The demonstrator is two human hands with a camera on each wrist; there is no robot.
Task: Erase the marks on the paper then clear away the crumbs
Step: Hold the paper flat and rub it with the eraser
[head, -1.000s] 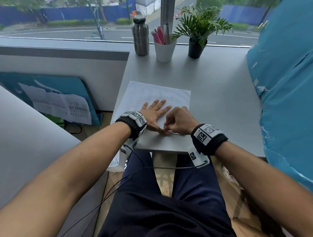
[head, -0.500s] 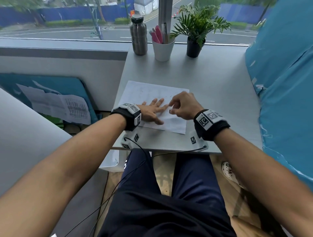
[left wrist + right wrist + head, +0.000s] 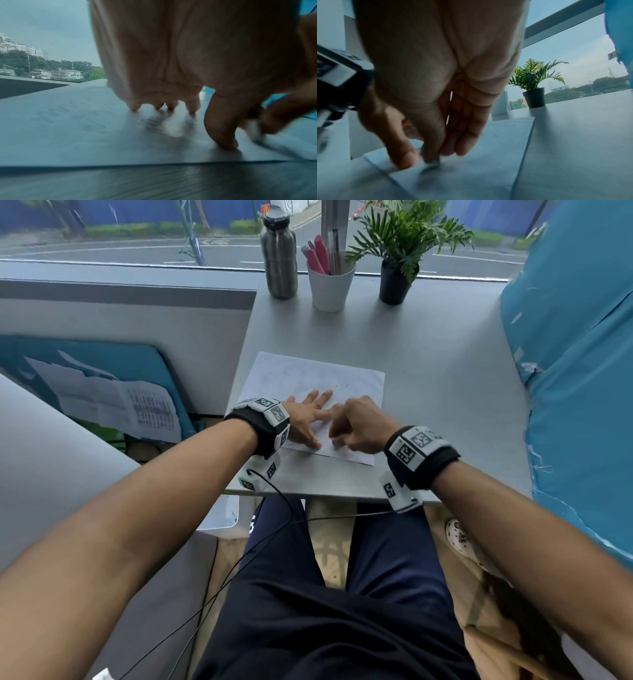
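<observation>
Paper: a white sheet (image 3: 310, 378) is lying flat on the grey table (image 3: 445, 378), near its front edge; faint pencil marks are showing on its far half.
Left hand: the left hand (image 3: 306, 419) is being pressed flat on the paper, fingers straight and spread, thumb tip down near the sheet's front edge.
Right hand: the right hand (image 3: 359, 426) is being held just beside the left, its thumb and fingers curled round a small pale eraser (image 3: 255, 130), seen blurred in the wrist views.
Eraser: its lower end is being held against the paper, close to the front edge, just right of the left thumb.
Crumbs: a few dark specks (image 3: 342, 386) are lying on the paper beyond the fingers; more cannot be told.
Table rear: a steel bottle (image 3: 279, 258), a white cup of pens (image 3: 330, 287) and a potted plant (image 3: 397, 268) are standing in a row by the window, well apart from the paper.
Right side: a blue covering (image 3: 582, 371) is hanging beside the table.
</observation>
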